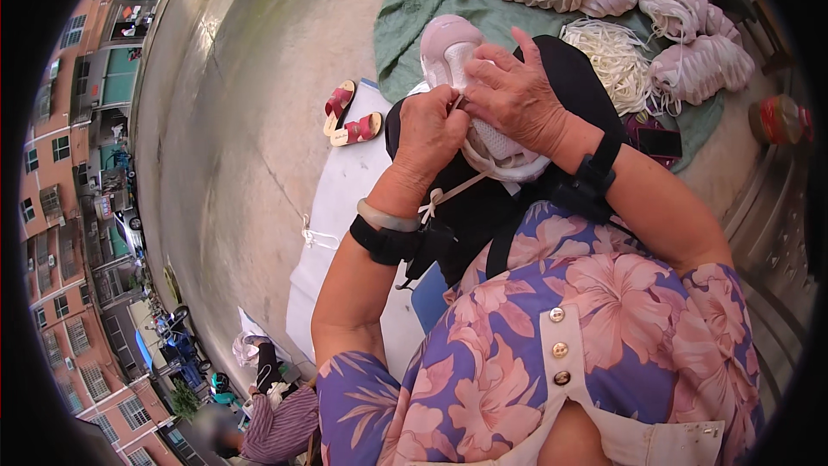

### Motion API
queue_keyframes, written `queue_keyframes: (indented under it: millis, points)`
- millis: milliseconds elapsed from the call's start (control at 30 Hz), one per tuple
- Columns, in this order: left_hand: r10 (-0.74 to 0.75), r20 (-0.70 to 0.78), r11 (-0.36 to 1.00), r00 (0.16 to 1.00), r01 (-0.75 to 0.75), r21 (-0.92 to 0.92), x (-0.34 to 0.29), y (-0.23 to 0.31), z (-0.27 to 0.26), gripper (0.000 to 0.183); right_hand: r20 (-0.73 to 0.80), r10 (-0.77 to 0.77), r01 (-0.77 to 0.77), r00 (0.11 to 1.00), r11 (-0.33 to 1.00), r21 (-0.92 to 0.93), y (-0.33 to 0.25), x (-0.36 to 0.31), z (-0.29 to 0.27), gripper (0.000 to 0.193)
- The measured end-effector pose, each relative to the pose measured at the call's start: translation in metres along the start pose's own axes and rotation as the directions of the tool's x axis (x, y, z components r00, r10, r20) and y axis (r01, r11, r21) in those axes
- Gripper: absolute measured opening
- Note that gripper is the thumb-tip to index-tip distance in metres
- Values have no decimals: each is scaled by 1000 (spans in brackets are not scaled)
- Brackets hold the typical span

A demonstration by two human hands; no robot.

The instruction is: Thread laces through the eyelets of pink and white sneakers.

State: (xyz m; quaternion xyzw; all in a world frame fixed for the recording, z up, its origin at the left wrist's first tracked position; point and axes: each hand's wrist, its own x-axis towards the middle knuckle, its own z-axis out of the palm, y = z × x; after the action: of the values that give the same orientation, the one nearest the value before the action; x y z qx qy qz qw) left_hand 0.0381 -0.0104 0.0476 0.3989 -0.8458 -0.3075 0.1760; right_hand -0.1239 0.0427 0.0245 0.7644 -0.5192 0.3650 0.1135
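In the head view, the pale pink and white shoe [457, 52] lies directly under the 2 hands, on the dark cloth [569, 69] over the lap. Its long axis runs from the upper left, beyond the fingers, down and right toward the wearer's body. The left hand [431, 125] sits at its left edge, the right hand [517, 95] across its middle from the right; neither is clearly nearer. Their fingertips meet over the middle at a short stretch of white lace [458, 102]. The left hand is closed, pinching this lace between thumb and forefinger. The right hand's thumb and forefinger bend to the same spot, with its other fingers spread over the shoe; whether they grip the lace, I cannot tell.

The far end of the shoe is rounded and smooth pink with a whitish centre strip; the near end shows pale, perforated-looking mesh. The hands hide most of the middle. Beyond the right hand lies a loose pile of cream laces [604, 60].
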Motion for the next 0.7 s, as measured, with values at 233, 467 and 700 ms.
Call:
queue_keyframes:
  millis: [233, 467, 700]
  points:
    - [-168, -105, 981, 980, 155, -118, -5, 8, 7, 27, -63, -85, 85, 994, 996, -10, -4, 1, -5, 4]
    - [-196, -250, 979, 948, 203, 1, -14, 0, 10, 38, 236, 111, -162, 965, 964, 209, 39, -97, -122, 11]
    - [-175, -238, 976, 956, 201, 90, -13, 13, 13, 51, 614, 651, -733, 447, 660, -167, 115, -311, -209, 17]
